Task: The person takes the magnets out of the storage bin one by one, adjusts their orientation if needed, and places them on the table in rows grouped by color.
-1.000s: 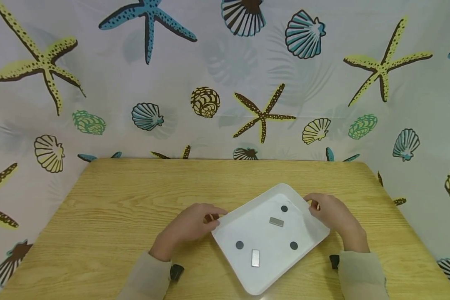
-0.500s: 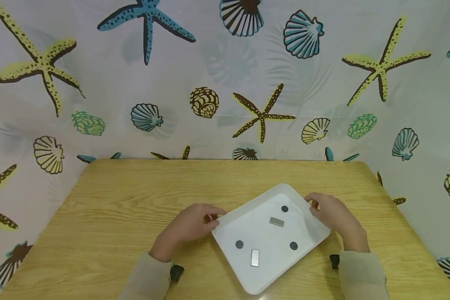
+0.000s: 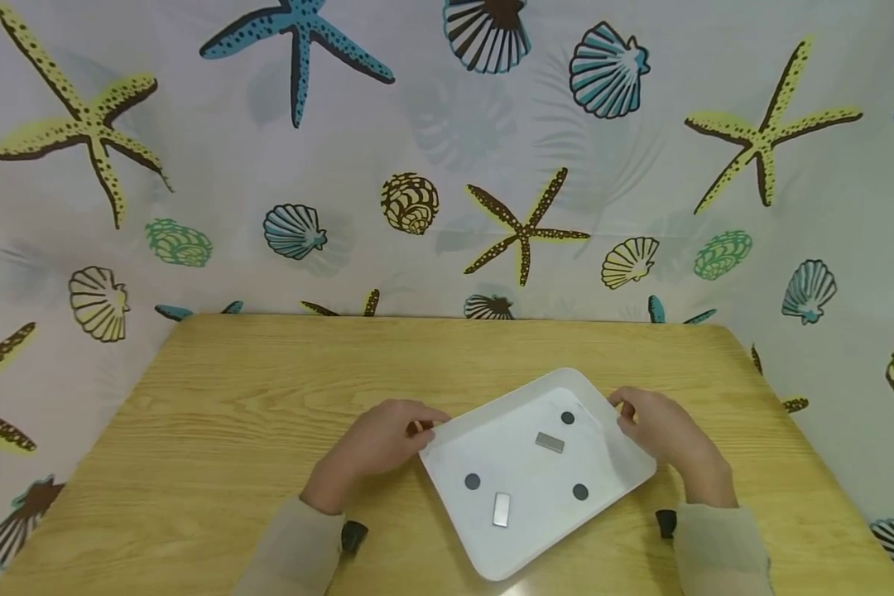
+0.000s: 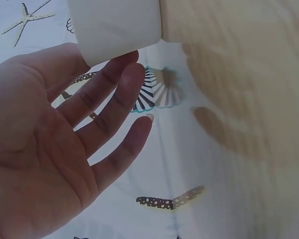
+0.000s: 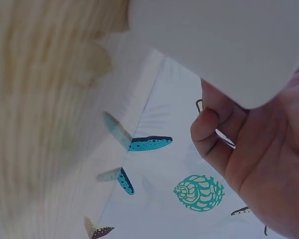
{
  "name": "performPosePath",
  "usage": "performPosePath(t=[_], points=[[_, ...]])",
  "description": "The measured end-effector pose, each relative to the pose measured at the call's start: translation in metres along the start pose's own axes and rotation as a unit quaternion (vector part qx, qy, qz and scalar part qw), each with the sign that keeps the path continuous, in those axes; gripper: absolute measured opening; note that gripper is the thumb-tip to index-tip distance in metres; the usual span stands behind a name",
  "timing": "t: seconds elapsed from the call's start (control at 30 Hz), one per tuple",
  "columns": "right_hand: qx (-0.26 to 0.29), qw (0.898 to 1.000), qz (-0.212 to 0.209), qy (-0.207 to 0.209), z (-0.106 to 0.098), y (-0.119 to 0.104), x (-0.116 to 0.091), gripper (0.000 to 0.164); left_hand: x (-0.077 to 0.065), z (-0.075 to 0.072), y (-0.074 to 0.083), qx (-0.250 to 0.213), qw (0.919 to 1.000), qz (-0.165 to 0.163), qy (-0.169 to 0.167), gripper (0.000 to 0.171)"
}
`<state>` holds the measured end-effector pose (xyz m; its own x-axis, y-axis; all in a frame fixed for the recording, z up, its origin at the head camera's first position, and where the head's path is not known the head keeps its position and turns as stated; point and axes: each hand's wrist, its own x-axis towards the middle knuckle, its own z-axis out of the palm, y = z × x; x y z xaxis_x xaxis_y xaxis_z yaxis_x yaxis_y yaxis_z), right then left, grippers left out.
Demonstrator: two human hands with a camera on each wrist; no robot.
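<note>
A white rectangular tray (image 3: 521, 463) is held aslant over the wooden table between both hands. My left hand (image 3: 383, 439) pinches its left corner between thumb and fingers; in the left wrist view, the other fingers of that hand hang loosely bent below the tray's side. At the tray's right end, my right hand (image 3: 659, 426) grips the rim, its fingers curled in the right wrist view. Inside lie three dark round discs, one disc (image 3: 568, 418) near the far end, plus two flat silvery rectangular pieces: one bar (image 3: 550, 442) mid-tray and another bar (image 3: 501, 509) nearer the front.
The wood-grain table (image 3: 268, 372) spreads out around the tray. Behind it and along both sides hangs a white curtain (image 3: 372, 281) printed with starfish and shells. A small black device (image 3: 353, 536) shows by the left sleeve, a similar one (image 3: 666, 522) by the right.
The tray's near end has risen slightly and shifted left in the head view, its front pieces with it. Both hands keep their hold; the head view has moved a little.
</note>
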<state>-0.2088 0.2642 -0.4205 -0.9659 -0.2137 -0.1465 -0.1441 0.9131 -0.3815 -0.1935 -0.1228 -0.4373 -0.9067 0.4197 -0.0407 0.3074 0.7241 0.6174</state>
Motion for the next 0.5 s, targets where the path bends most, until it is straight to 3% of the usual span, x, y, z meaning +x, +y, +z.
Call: performPosePath(t=[0.5], points=[[0.003, 1.000, 0.011, -0.004, -0.002, -0.001, -0.004, 0.029, 0.013, -0.001, 0.002, 0.037, 0.9990, -0.022, 0.008, 0.027]])
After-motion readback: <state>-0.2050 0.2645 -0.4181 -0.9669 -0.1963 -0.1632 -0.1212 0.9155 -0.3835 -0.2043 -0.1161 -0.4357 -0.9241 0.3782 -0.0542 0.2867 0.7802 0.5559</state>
